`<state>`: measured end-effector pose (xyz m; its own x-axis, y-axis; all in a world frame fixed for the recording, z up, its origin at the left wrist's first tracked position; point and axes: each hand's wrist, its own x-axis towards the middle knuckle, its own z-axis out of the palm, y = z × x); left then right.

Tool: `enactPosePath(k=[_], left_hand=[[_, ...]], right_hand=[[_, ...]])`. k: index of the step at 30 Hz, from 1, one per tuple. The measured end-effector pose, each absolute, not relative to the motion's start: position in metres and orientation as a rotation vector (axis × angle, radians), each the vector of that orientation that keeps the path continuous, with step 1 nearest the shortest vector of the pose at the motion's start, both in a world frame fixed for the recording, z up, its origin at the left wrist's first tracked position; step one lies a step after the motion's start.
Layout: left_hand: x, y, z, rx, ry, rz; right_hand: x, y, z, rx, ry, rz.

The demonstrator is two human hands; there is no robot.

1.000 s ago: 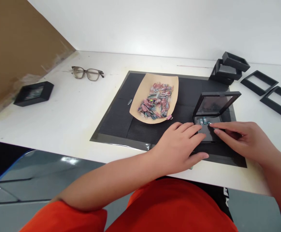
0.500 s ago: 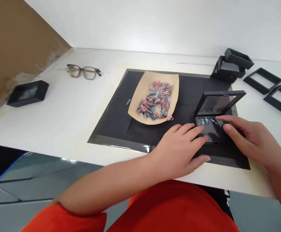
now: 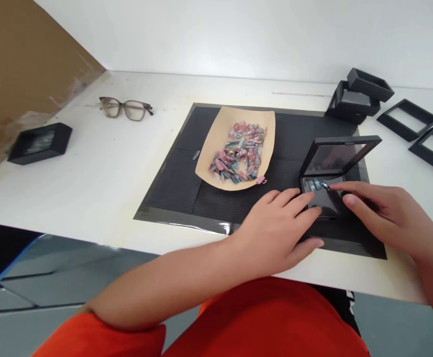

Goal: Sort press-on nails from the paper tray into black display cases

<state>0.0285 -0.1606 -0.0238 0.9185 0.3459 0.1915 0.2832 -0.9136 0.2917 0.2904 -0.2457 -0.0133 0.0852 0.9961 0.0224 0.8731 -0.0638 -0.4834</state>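
A black display box point(image 3: 324, 210) sits at the right of the black mat, its clear-windowed lid point(image 3: 340, 154) tilted up. Several small glossy teal press-on nails point(image 3: 317, 184) lie in a group in the upper part of its base. My left hand point(image 3: 276, 230) rests along the box's left side, fingers spread, the fingertips on its edge and base. From the right, my right hand point(image 3: 391, 213) reaches in; its index fingertip touches the rightmost nail. The thumb is apart from that finger, near the box's right edge, and the other fingers are curled and partly hidden.
A tan paper tray point(image 3: 211, 139) with many pink and teal nails stands on the black mat point(image 3: 171, 191), a pink clip point(image 3: 261, 180) at its rim. Eyeglasses point(image 3: 127, 108) and a black box point(image 3: 41, 143) lie left. Stacked black boxes point(image 3: 357, 101) and loose frames point(image 3: 407, 119) are at right.
My right index finger has moved slightly left, and the nail under it now lies closer to the others. My left hand has stayed in place. The view has shifted a little.
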Motion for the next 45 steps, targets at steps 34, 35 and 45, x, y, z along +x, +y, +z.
enactPosePath(k=[34,35,45], left_hand=[[-0.063,-0.060,0.013,2.735,0.997,0.265],[-0.065,-0.059,0.009,2.758,0.977,0.249],[-0.042,-0.055,-0.006,2.885,0.956,0.229]], right_hand=[[0.294,-0.238,-0.014,-2.025,-1.871,0.468],[0.295,-0.238,-0.014,-2.028,-1.872,0.469],[0.293,-0.237,-0.011,-2.060,-1.865,0.471]])
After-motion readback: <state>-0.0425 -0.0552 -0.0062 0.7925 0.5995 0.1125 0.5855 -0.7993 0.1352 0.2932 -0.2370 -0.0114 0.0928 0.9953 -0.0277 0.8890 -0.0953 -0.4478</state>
